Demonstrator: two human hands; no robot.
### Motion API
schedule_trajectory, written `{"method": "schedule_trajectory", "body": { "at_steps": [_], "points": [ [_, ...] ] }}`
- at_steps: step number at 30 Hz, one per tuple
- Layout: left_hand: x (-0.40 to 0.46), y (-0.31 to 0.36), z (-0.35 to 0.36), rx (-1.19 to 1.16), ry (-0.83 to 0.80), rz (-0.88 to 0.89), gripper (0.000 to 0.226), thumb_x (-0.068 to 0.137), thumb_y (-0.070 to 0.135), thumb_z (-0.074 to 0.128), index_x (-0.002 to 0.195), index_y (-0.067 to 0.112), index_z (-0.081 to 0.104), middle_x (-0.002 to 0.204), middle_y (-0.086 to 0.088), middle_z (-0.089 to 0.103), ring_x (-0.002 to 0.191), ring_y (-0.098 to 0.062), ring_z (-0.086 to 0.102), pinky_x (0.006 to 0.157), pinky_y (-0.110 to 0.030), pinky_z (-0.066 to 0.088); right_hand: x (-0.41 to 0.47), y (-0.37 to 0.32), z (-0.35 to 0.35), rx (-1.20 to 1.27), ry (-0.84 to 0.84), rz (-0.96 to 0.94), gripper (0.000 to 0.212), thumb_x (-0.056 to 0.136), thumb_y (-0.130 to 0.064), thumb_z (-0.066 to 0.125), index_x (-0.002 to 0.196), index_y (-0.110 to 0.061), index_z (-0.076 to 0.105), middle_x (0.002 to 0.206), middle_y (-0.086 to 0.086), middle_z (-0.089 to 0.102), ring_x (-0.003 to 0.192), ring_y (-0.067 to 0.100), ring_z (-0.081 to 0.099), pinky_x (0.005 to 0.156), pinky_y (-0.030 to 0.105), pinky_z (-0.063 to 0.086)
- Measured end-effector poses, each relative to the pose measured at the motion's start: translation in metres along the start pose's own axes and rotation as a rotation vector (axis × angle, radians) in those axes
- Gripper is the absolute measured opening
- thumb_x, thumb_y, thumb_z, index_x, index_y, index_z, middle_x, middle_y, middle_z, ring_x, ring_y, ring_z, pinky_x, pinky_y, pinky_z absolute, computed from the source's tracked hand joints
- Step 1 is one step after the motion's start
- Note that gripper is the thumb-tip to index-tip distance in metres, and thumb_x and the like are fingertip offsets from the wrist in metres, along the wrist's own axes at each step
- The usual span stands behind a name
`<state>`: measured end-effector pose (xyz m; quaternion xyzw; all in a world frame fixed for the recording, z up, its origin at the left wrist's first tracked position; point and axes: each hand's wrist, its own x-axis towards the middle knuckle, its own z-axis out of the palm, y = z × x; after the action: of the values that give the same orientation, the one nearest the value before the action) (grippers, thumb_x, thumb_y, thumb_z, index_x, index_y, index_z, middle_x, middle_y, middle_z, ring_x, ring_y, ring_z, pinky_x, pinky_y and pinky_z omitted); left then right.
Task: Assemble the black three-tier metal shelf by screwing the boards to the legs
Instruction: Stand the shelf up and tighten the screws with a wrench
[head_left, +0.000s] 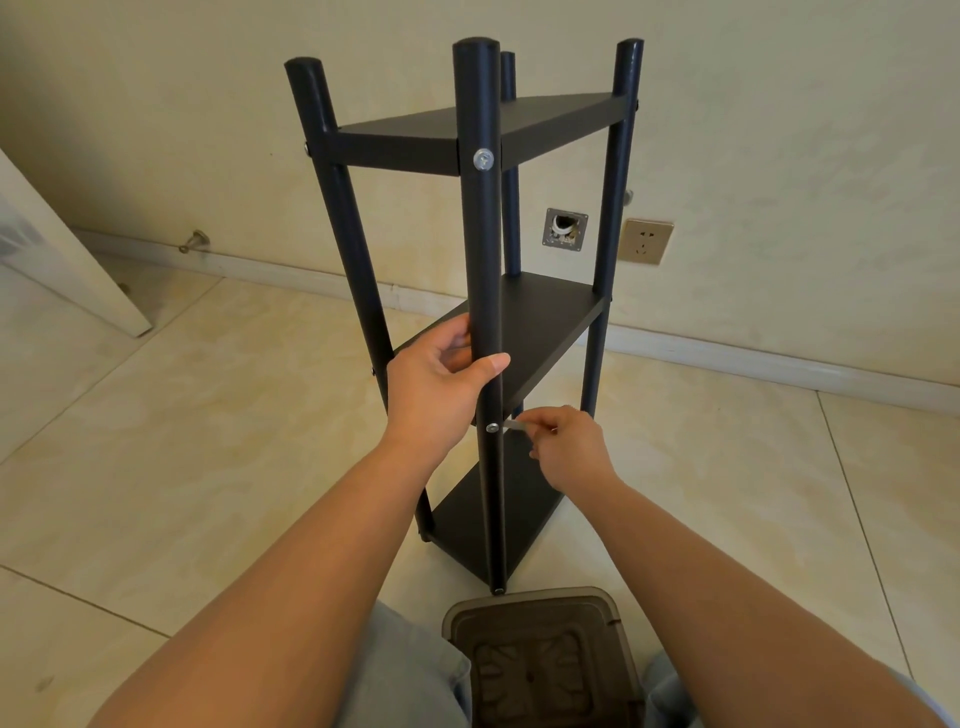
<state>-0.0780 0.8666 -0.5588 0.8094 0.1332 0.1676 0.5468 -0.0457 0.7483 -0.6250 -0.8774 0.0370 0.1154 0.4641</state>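
The black three-tier shelf (550, 322) stands upright on the tiled floor, with top, middle and bottom boards between black round legs. My left hand (441, 379) grips the near front leg (480, 249) just above the middle board. My right hand (569, 447) pinches a small silver hex key (514, 425), whose tip sits at the silver screw (492, 427) in that leg at middle-board height. Another silver screw (483, 159) shows in the same leg at the top board. The bottom board (493, 525) lies partly behind my right hand.
A brown plastic stool (540, 660) sits right below the shelf, between my knees. The cream wall behind carries a socket (647, 241) and an open wall box (565, 228). A white door (57, 249) leans in at the left, with a door stop (195, 241) on the skirting.
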Motion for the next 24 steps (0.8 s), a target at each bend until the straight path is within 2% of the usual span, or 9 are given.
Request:
{"method": "schedule_trajectory", "body": {
  "at_steps": [5,9,12,15,20,22,24],
  "points": [
    [-0.001,0.001,0.000,-0.002,-0.005,0.005,0.035,0.082,0.024,0.072,0.115,0.029,0.062,0.087,0.031,0.055,0.073,0.016,0.053,0.057,0.006,0.037,0.001,0.001,-0.005,-0.021,-0.001,-0.039,0.024,0.096,-0.013,0.049,0.114,-0.012,0.065,0.098,-0.003,0.054,0.079,0.009,0.050,0.089,0.021,0.044],
    [-0.001,0.001,0.002,-0.008,-0.012,0.014,0.036,0.081,0.024,0.072,0.114,0.031,0.061,0.090,0.029,0.057,0.075,0.015,0.054,0.055,0.005,0.039,-0.003,0.008,0.002,-0.054,-0.107,-0.020,0.018,0.095,-0.010,0.052,0.100,-0.021,0.065,0.101,0.000,0.061,0.087,0.015,0.058,0.078,0.018,0.047],
    [-0.001,0.000,0.001,-0.008,-0.027,0.036,0.035,0.081,0.022,0.073,0.112,0.032,0.061,0.091,0.028,0.060,0.078,0.014,0.056,0.055,0.004,0.039,-0.006,0.012,0.008,-0.106,-0.137,-0.002,0.018,0.093,-0.008,0.052,0.095,-0.025,0.058,0.097,0.001,0.061,0.088,0.018,0.061,0.082,0.025,0.052],
    [0.000,0.003,-0.002,0.034,-0.075,0.056,0.034,0.081,0.023,0.073,0.110,0.032,0.058,0.095,0.025,0.061,0.083,0.009,0.058,0.060,-0.001,0.043,-0.003,0.015,0.005,-0.119,-0.081,0.044,0.018,0.092,-0.006,0.052,0.094,-0.024,0.056,0.095,0.000,0.057,0.091,0.021,0.061,0.089,0.031,0.053],
    [-0.006,0.002,-0.004,0.196,-0.243,0.089,0.037,0.080,0.022,0.074,0.105,0.033,0.050,0.096,0.018,0.061,0.089,-0.002,0.059,0.072,-0.010,0.043,0.012,0.021,-0.014,-0.011,0.105,0.216,0.013,0.092,-0.009,0.055,0.103,-0.013,0.061,0.096,0.005,0.057,0.093,0.026,0.063,0.088,0.038,0.055],
    [-0.011,0.001,-0.002,0.276,-0.323,0.101,0.037,0.079,0.023,0.075,0.103,0.033,0.049,0.095,0.017,0.060,0.091,-0.004,0.059,0.077,-0.015,0.047,0.017,0.024,-0.021,-0.032,0.125,0.249,0.017,0.092,-0.010,0.056,0.108,-0.009,0.063,0.101,0.008,0.061,0.092,0.026,0.065,0.086,0.037,0.056],
    [-0.015,0.001,0.003,0.326,-0.383,0.100,0.036,0.079,0.024,0.075,0.101,0.034,0.049,0.093,0.017,0.059,0.092,-0.004,0.059,0.082,-0.021,0.048,0.019,0.028,-0.029,-0.103,0.115,0.295,0.021,0.092,-0.011,0.056,0.111,-0.005,0.063,0.103,0.011,0.063,0.086,0.025,0.066,0.077,0.033,0.057]
  ]
}}
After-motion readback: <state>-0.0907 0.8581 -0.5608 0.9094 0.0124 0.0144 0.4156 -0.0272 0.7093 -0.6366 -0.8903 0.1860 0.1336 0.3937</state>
